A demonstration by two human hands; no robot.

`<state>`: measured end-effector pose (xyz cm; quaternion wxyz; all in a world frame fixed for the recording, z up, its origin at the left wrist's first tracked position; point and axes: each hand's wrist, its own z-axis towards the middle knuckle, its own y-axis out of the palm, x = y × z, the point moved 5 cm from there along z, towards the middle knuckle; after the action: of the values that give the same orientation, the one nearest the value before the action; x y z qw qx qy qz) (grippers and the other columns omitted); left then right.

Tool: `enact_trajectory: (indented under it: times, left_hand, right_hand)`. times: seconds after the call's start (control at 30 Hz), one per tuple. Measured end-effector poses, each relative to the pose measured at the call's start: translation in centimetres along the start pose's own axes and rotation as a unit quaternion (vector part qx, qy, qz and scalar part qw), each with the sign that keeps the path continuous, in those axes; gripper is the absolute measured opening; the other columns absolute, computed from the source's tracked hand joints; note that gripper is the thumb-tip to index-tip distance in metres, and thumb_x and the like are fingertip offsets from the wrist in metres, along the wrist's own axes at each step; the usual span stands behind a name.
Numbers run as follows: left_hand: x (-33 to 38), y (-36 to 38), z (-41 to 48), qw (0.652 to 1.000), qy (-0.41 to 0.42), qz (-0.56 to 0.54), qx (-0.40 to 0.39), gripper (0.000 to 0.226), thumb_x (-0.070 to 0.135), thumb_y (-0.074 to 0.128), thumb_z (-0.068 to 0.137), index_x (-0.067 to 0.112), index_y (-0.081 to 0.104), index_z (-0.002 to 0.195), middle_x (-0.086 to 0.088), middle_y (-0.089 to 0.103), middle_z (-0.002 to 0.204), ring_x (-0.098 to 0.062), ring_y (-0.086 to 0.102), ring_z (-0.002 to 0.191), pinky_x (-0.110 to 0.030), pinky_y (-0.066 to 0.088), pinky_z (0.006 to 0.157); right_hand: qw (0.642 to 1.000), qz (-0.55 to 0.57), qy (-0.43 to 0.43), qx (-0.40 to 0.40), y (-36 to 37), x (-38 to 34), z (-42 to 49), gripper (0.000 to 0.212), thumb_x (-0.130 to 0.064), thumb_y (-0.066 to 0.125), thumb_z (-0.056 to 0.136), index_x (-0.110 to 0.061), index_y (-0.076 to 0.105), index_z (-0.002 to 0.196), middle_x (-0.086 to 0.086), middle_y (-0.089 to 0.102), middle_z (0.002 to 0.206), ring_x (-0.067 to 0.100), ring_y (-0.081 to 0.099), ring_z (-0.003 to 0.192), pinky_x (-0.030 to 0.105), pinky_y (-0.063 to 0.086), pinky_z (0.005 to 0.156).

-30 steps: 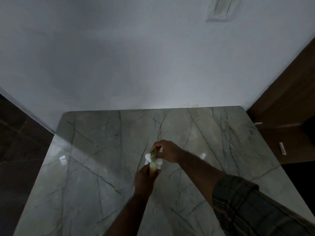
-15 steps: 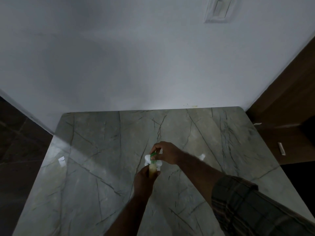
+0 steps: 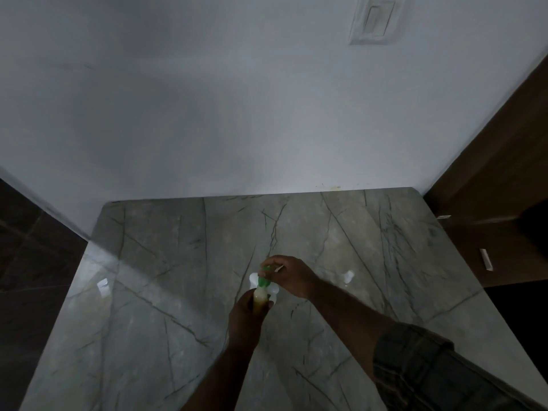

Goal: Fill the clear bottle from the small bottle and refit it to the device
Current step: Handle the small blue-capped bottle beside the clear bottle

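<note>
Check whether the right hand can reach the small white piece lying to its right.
Probably yes: only bare table lies between the right hand and the white piece, but it now pinches the green cap.

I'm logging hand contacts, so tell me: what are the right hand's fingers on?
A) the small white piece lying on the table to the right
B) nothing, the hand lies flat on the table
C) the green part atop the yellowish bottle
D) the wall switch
C: the right hand pinches the green part at the top of the yellowish bottle, which the left hand grips lower down.
</note>
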<state>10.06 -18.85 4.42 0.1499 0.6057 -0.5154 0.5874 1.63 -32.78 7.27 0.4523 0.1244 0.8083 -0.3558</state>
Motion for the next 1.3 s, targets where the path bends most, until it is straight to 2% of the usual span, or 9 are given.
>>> enact_trajectory:
  times: [0.2, 0.3, 0.4, 0.5, 0.6, 0.73, 0.83, 1.1, 1.3]
  left_hand:
    - [-0.2, -0.1, 0.1, 1.0, 0.016, 0.001, 0.011, 0.02, 0.021, 0.078, 0.081, 0.02, 0.072, 0.101, 0.004, 0.072, 0.088, -0.011, 0.066, 0.081, -0.023, 0.048, 0.067]
    - [-0.4, -0.2, 0.2, 0.999, 0.031, 0.0, 0.011, 0.018, 0.027, 0.079, 0.08, 0.038, 0.067, 0.087, 0.006, 0.073, 0.083, -0.011, 0.066, 0.079, -0.027, 0.048, 0.068]
    - [-0.8, -0.2, 0.3, 1.0, 0.028, 0.001, 0.009, 0.026, 0.025, 0.077, 0.082, 0.046, 0.062, 0.085, 0.005, 0.072, 0.08, -0.01, 0.066, 0.079, -0.023, 0.045, 0.063]
    - [-1.1, -0.2, 0.4, 1.0, 0.014, 0.002, 0.007, 0.02, 0.022, 0.078, 0.081, 0.033, 0.069, 0.095, 0.002, 0.072, 0.082, -0.013, 0.067, 0.08, -0.021, 0.043, 0.062]
    - [-1.1, 0.0, 0.2, 1.0, 0.011, 0.001, 0.004, 0.024, 0.018, 0.08, 0.079, 0.025, 0.07, 0.1, 0.001, 0.073, 0.085, -0.015, 0.067, 0.082, -0.023, 0.044, 0.065]
    - [-0.8, 0.2, -0.4, 1.0, 0.021, -0.004, 0.006, 0.033, 0.021, 0.081, 0.078, 0.048, 0.064, 0.088, 0.01, 0.072, 0.081, -0.003, 0.066, 0.08, -0.02, 0.046, 0.065]
    - [-0.8, 0.3, -0.6, 1.0, 0.019, 0.001, 0.007, 0.035, 0.024, 0.082, 0.077, 0.053, 0.062, 0.081, 0.012, 0.072, 0.078, -0.004, 0.067, 0.078, -0.022, 0.048, 0.066]
    - [-0.5, 0.4, -1.1, 1.0, 0.015, -0.011, 0.006, 0.039, 0.024, 0.082, 0.076, 0.058, 0.064, 0.083, 0.026, 0.071, 0.089, 0.007, 0.065, 0.081, -0.021, 0.049, 0.067]
    - [-0.9, 0.1, -1.0, 0.999, 0.003, -0.036, 0.007, 0.036, 0.018, 0.083, 0.075, 0.048, 0.067, 0.088, 0.017, 0.075, 0.086, 0.003, 0.068, 0.081, -0.022, 0.051, 0.072]
  right_hand:
    - [0.983, 0.094, 0.052, 0.151, 0.6, 1.6, -3.6, 0.021, -0.036, 0.053, 0.097, -0.024, 0.067, 0.107, 0.0, 0.071, 0.109, 0.018, 0.066, 0.1, 0.038, 0.054, 0.093]
    - [0.957, 0.157, 0.1, 0.222, 1.9, 5.5, -8.8, 0.008, -0.039, 0.06, 0.092, -0.034, 0.066, 0.092, -0.004, 0.072, 0.094, 0.016, 0.069, 0.089, 0.04, 0.057, 0.085]
    - [0.933, 0.089, 0.142, 0.319, 0.0, 11.2, -14.4, 0.002, -0.031, 0.064, 0.091, -0.033, 0.066, 0.092, -0.008, 0.069, 0.091, 0.013, 0.067, 0.084, 0.027, 0.054, 0.074]
    - [0.891, 0.017, 0.199, 0.407, -4.0, 15.9, -17.6, 0.02, -0.018, 0.07, 0.087, -0.016, 0.066, 0.106, 0.007, 0.066, 0.105, 0.016, 0.063, 0.077, 0.029, 0.049, 0.073]
    - [0.894, -0.048, 0.228, 0.384, -6.8, 18.3, -17.9, 0.04, -0.024, 0.073, 0.085, -0.012, 0.061, 0.121, 0.011, 0.056, 0.122, 0.02, 0.063, 0.087, 0.031, 0.052, 0.081]
    - [0.925, -0.114, 0.204, 0.3, -6.8, 19.3, -16.4, 0.056, -0.037, 0.075, 0.081, -0.02, 0.055, 0.13, 0.004, 0.049, 0.134, 0.024, 0.058, 0.117, 0.036, 0.051, 0.096]
    - [0.935, -0.11, 0.188, 0.278, -5.5, 18.6, -14.2, 0.053, -0.04, 0.073, 0.082, -0.024, 0.055, 0.129, -0.001, 0.05, 0.132, 0.02, 0.061, 0.112, 0.036, 0.053, 0.091]
    - [0.899, -0.02, 0.284, 0.333, -3.4, 17.6, -9.6, 0.045, -0.045, 0.065, 0.087, -0.022, 0.057, 0.125, 0.002, 0.058, 0.119, 0.02, 0.06, 0.103, 0.032, 0.051, 0.088]
    - [0.894, -0.004, 0.313, 0.321, -2.5, 19.1, -8.1, 0.031, -0.046, 0.058, 0.09, -0.023, 0.064, 0.111, 0.006, 0.059, 0.105, 0.024, 0.061, 0.094, 0.039, 0.052, 0.085]
